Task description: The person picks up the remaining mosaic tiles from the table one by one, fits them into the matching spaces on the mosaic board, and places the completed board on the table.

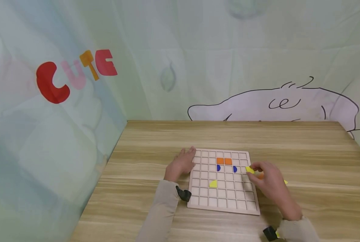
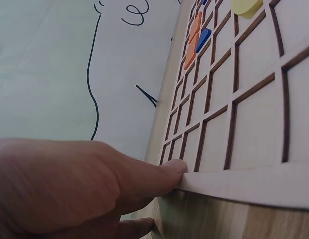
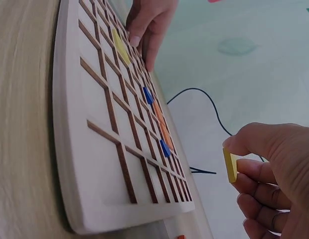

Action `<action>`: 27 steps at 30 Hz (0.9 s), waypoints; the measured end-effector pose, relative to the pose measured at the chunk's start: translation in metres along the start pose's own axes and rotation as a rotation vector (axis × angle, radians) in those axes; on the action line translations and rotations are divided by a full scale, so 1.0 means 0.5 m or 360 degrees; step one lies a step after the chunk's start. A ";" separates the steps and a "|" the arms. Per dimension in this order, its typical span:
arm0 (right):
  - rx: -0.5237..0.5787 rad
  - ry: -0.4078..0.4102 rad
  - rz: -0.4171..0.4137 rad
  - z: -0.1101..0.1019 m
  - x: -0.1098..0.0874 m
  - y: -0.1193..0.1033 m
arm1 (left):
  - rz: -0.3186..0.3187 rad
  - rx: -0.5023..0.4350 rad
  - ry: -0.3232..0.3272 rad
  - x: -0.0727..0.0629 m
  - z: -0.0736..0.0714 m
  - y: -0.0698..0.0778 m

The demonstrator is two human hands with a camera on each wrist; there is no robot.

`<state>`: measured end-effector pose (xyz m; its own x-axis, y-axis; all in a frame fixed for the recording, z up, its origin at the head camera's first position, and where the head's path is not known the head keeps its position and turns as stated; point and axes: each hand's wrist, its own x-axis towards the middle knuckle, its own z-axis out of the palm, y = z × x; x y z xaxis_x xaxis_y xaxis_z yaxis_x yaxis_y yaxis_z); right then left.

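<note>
A pale wooden grid board lies on the table between both hands. At its far left corner my left hand touches the rim, the thumb on the edge and the fingers stretched alongside. My right hand pinches a small yellow piece between thumb and fingertips, above the board's right edge. In the grid sit two orange squares side by side, two blue half-circles just below them, and a yellow quarter-circle nearer the front.
Partly hidden by the right hand are an orange piece and a yellow piece right of the board. Another yellow bit shows by the right wrist. A printed cloth backdrop stands behind the wooden table.
</note>
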<state>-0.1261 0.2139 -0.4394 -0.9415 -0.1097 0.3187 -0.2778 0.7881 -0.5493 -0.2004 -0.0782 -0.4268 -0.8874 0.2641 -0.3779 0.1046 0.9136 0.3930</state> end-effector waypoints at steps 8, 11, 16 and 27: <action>-0.0022 -0.0013 0.0026 0.013 0.002 -0.025 | 0.0009 0.0012 -0.0003 -0.001 -0.001 0.000; -0.0040 -0.0043 0.0070 0.017 0.002 -0.036 | 0.0009 0.0001 0.0002 -0.001 -0.001 0.000; -0.0063 -0.0088 0.0135 0.024 0.002 -0.052 | 0.0004 -0.0003 0.0010 -0.002 0.000 0.001; -0.0104 -0.0129 0.0176 0.046 0.000 -0.076 | 0.0004 0.0009 0.0021 -0.004 0.000 0.002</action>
<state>-0.1200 0.1698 -0.4363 -0.9787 -0.0665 0.1942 -0.1610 0.8355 -0.5254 -0.1986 -0.0776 -0.4259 -0.8928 0.2626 -0.3659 0.1095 0.9146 0.3892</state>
